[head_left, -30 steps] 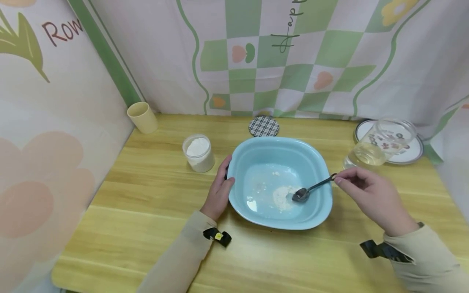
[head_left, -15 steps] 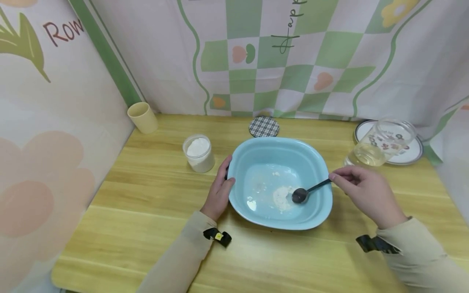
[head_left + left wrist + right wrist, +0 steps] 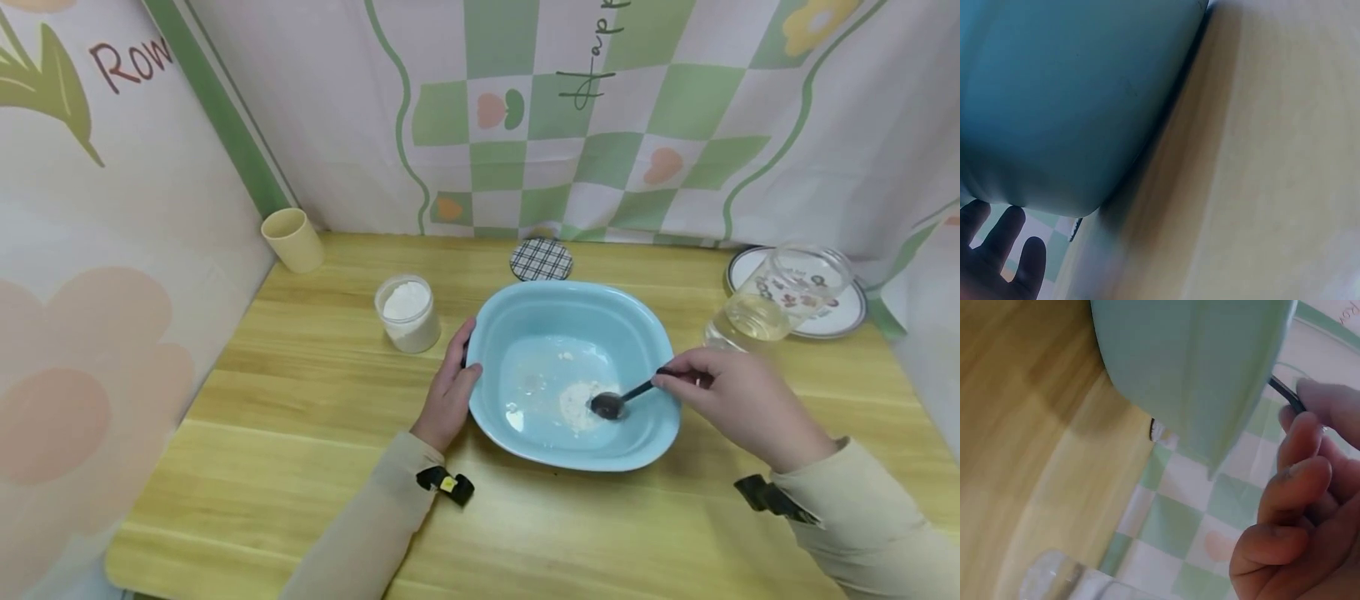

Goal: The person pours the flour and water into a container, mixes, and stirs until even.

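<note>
A light blue basin [image 3: 558, 457] stands in front of me in the head view, with white powder [image 3: 577, 404] and a film of clear liquid on its bottom. My left hand [image 3: 444, 396] grips the basin's left rim, thumb on top and fingers along the outside. In the left wrist view, spread fingers [image 3: 1007, 231] reach the blue outer wall. My right hand [image 3: 738, 400] pinches the handle of a dark measuring spoon [image 3: 607, 406] over the right rim. The spoon's bowl is down at the powder's right edge. The right wrist view shows the handle [image 3: 1286, 394] between thumb and index finger.
Left of the basin stands a clear jar of white powder [image 3: 408, 312]; a yellow cup [image 3: 292, 240] is at the back left corner. A checked coaster [image 3: 542, 259] lies behind the basin. A clear jug of liquid [image 3: 757, 315] stands near my right hand, overlapping a patterned plate [image 3: 847, 308].
My right hand has moved left and its grip is further down the spoon's handle. The spoon's bowl has turned and shifted slightly left into the powder. My left hand and the basin stay put.
</note>
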`<action>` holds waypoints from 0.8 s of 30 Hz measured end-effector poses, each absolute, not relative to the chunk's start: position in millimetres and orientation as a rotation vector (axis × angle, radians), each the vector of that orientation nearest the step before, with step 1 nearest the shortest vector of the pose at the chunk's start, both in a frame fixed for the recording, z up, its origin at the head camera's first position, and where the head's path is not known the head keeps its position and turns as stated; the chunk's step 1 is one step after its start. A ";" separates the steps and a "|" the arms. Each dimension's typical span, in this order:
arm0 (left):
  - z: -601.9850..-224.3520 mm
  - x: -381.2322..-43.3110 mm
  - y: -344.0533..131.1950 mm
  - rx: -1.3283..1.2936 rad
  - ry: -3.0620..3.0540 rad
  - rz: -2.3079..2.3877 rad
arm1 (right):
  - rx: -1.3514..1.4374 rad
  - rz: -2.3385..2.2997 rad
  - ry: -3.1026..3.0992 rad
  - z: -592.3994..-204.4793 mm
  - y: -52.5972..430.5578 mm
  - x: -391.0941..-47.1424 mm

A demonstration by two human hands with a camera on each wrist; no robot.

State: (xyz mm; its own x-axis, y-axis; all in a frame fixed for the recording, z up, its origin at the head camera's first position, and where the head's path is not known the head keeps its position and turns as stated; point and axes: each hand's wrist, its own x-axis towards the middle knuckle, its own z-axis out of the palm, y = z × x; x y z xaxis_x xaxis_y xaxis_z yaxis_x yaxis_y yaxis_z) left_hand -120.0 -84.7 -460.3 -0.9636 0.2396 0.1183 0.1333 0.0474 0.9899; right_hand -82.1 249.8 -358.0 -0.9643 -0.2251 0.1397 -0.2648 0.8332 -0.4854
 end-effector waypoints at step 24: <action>-461.7 -120.8 -84.8 0.417 2.205 2.101 | 0.782 0.611 -2.890 -354.0 227.6 -80.3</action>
